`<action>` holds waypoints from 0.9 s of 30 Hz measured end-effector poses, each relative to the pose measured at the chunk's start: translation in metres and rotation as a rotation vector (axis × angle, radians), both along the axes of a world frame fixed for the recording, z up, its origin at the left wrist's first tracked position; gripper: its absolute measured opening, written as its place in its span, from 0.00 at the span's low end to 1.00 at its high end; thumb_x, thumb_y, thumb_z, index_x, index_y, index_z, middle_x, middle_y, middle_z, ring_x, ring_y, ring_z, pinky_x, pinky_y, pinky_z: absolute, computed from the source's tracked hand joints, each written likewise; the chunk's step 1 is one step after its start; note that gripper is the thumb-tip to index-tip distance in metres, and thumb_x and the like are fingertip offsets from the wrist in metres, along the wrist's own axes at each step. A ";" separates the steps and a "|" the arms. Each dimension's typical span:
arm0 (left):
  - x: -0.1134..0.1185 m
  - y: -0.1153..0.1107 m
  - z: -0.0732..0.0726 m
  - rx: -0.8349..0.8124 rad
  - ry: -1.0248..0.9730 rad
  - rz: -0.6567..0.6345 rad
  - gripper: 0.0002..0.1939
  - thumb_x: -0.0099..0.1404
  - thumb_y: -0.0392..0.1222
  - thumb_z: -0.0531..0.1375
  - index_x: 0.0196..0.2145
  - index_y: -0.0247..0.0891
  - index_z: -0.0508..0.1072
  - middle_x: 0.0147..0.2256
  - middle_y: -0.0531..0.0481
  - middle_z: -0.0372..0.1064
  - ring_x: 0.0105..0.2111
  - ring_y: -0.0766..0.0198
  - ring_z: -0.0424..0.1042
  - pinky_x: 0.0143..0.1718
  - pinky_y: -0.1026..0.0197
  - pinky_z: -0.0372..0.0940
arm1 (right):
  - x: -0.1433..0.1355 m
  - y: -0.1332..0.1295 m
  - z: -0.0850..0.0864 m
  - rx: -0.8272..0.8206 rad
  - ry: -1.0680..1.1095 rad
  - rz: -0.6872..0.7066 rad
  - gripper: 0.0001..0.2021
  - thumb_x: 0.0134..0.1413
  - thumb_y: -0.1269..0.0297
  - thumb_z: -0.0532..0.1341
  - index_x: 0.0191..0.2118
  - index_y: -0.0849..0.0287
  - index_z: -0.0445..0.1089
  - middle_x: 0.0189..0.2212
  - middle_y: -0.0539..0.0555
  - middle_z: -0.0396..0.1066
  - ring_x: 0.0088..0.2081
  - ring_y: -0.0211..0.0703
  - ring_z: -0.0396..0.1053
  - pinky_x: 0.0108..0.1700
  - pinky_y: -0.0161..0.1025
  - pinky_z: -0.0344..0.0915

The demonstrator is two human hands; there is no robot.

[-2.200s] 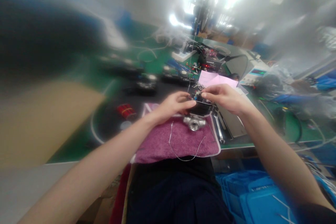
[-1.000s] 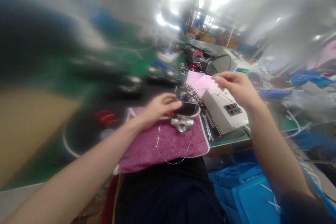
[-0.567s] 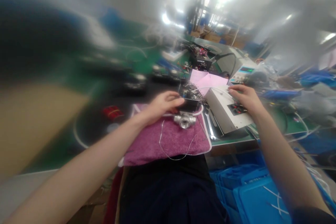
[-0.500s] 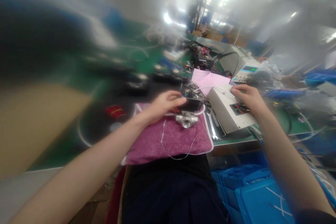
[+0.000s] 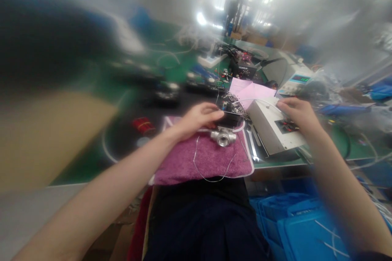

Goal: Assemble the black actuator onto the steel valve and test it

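A black box-shaped valve actuator point(image 5: 230, 120) with its cover off and small parts showing on top rests on a purple towel point(image 5: 180, 167). Below its front edge is a silver metal valve body point(image 5: 223, 138). My left hand point(image 5: 203, 118) is closed round the actuator's left side, thumb toward its top edge. At the right, my right hand point(image 5: 295, 112) lies against the top of a pale metal control box point(image 5: 265, 130) with a dark switch panel point(image 5: 286, 126). Its thumb and fingertips come together at the box's far edge; what they pinch is hidden. A white cable point(image 5: 255, 100) runs toward the actuator.
Two wrenches point(image 5: 254, 147) lie between towel and control box. A bent thin wire point(image 5: 211, 180) is on the towel. Behind are loose screws point(image 5: 237, 102), pink paper point(image 5: 252, 89) and a bench power supply point(image 5: 294, 79). Blue bins point(image 5: 303, 224) stand below right; a red spool point(image 5: 143, 125) lies left.
The whole view has shifted slightly, so things appear a little farther right. Both hands keep their places on the actuator and the control box.
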State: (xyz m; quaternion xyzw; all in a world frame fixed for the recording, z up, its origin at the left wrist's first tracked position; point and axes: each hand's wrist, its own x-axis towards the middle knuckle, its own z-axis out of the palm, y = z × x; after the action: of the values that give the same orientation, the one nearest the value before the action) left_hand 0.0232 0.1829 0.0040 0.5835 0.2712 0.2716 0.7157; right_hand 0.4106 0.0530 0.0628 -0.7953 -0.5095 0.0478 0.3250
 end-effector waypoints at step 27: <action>0.001 -0.002 0.002 -0.003 -0.036 0.009 0.33 0.60 0.55 0.73 0.56 0.35 0.70 0.49 0.38 0.76 0.30 0.66 0.76 0.33 0.60 0.72 | -0.004 0.003 -0.002 -0.041 0.006 -0.108 0.22 0.53 0.44 0.68 0.43 0.57 0.83 0.37 0.56 0.82 0.33 0.48 0.74 0.42 0.46 0.69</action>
State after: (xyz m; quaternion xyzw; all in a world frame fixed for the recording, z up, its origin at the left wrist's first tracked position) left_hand 0.0242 0.1806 0.0058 0.5764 0.2612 0.2846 0.7201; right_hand 0.4068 0.0557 0.0609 -0.8279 -0.4638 0.0428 0.3123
